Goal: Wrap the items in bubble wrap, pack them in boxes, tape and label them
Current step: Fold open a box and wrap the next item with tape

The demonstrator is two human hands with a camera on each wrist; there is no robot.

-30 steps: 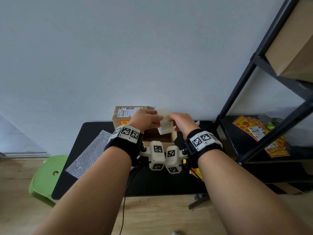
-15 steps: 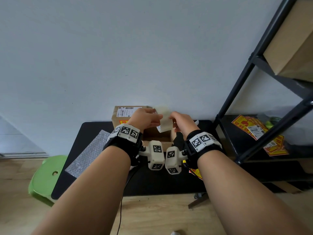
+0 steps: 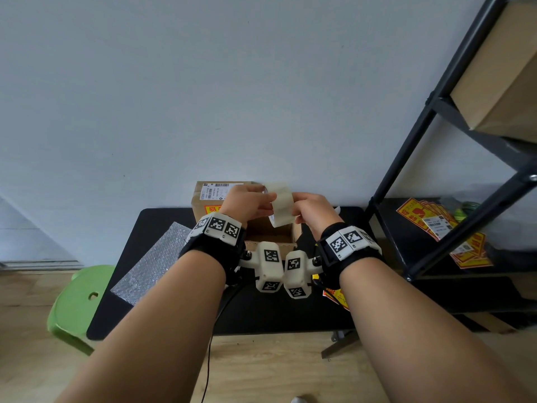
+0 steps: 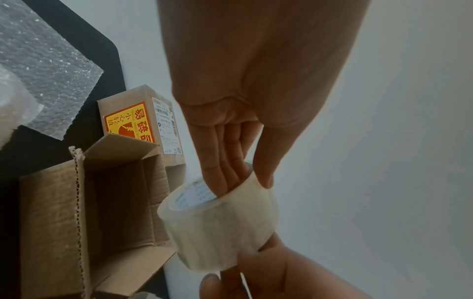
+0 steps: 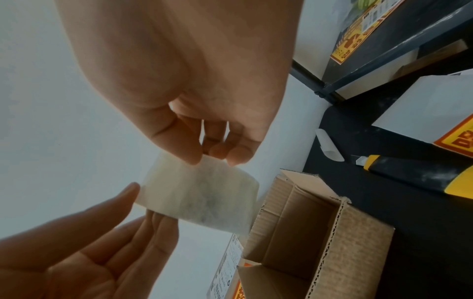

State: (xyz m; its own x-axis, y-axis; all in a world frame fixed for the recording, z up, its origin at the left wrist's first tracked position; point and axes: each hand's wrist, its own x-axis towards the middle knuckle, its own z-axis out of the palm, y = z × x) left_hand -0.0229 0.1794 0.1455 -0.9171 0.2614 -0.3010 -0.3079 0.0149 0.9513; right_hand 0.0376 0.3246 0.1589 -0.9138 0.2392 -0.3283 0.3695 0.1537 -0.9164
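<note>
One tape roll (image 3: 280,204), two cardboard boxes on the table, one open (image 3: 270,237), one sealed (image 3: 213,196); one bubble wrap sheet (image 3: 151,263); one green stool (image 3: 78,306).

Pale wall (image 3: 203,82), wooden floor (image 3: 276,370) (green stool (image 3: 75,303)).

A green plastic stool (image 3: 78,303) stands on the wooden floor (image 3: 276,370) at the near left, partly tucked under the black table (image 3: 290,312). A black metal shelving rack (image 3: 453,158) rises on the right against the pale wall (image 3: 203,82). A thin black cable (image 3: 209,353) hangs down over the table's near edge toward the floor.
</note>
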